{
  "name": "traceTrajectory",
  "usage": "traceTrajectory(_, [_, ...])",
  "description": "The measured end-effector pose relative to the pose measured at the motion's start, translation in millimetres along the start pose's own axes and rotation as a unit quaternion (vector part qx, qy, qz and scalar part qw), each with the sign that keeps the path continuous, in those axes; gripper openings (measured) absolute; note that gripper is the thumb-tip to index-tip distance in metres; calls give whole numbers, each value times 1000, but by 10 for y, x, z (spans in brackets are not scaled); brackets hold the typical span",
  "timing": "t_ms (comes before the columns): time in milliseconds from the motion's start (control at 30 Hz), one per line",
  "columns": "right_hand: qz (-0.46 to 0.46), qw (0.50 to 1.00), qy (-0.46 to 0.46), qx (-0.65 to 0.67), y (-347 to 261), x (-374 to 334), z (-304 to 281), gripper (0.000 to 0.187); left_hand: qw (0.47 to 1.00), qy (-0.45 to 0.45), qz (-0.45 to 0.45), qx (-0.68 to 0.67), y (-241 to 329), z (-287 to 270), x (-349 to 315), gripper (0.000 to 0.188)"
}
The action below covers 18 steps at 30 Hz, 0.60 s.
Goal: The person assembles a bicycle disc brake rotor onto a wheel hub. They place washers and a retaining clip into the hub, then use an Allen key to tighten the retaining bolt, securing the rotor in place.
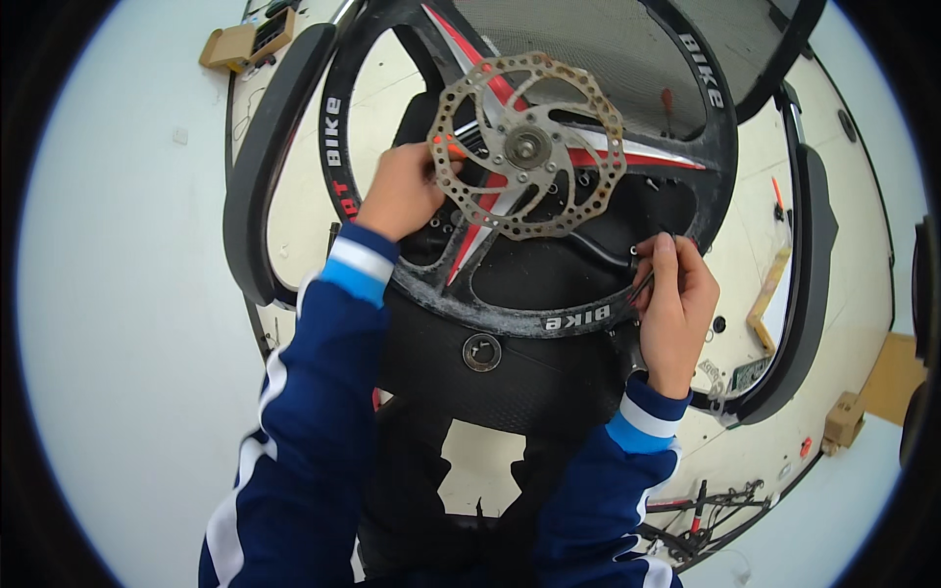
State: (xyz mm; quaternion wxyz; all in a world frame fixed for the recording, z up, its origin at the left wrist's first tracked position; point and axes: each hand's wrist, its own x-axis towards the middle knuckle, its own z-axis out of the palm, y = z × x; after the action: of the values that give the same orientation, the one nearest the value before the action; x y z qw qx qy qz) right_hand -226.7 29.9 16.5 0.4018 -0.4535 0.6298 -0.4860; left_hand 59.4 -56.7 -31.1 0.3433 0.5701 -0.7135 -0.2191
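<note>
A black three-spoke bicycle wheel (598, 320) with red and white accents lies flat across an office chair's black seat (421, 358). Bolted to its hub is a rusty, perforated brake disc (606, 118). My left hand (402, 192) reaches over the rim to the disc's left edge, its fingers curled and partly hidden behind the disc. Beside those fingertips shows something orange (453, 149); whether they hold it is unclear. Over the rim at the lower right, my right hand (676, 299) pinches a thin dark rod (642, 285). Small nuts and bolts show through the wheel's openings.
A metal ring (481, 352) rests on the seat near me. Padded armrests (263, 167) flank the wheel, with the mesh backrest (588, 49) beyond. On the floor are an open cardboard box (235, 46), a smaller box (843, 419) and bicycle parts (701, 514).
</note>
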Motion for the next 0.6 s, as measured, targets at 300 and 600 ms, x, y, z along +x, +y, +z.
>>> traceTrajectory(300, [-7, 999, -3, -32, -8, 30, -35, 31, 960, -7, 128, 251, -195, 356, 359, 8])
traceTrajectory(600, [-10, 998, -28, -56, -73, 5, 48, 30, 958, -50, 151, 238, -358, 410, 452, 13])
